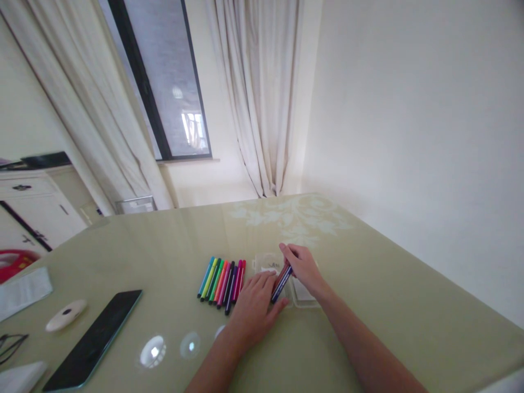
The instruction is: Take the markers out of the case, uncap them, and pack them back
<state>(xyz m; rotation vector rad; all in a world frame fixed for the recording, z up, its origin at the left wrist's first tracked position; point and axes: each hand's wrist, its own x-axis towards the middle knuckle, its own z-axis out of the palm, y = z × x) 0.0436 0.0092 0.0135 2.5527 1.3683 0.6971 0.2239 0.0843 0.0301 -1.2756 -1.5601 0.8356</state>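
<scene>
My right hand [303, 267] pinches a dark blue marker [281, 285] by its upper end, tilted over a clear plastic case [263, 260]. A brownish-red marker [280, 277] lies right alongside the blue one; whether my fingers also grip it I cannot tell. Palm down, my left hand [252, 305] rests at the case's left side, fingers stretched out and thumb apart near the blue marker's lower end. The case is spread open, and its right half [303, 295] sits under my right wrist. Left of my left hand, several coloured markers [221, 281] form a slanted row.
A black tablet [96, 338] lies on the table [172, 240] at the left, with a white oval object [66, 315] and a pale folded cloth or packet [22, 293] beyond it. Dark-framed glasses [12, 346] are at the left edge. A wall [409, 136] borders the table's right side.
</scene>
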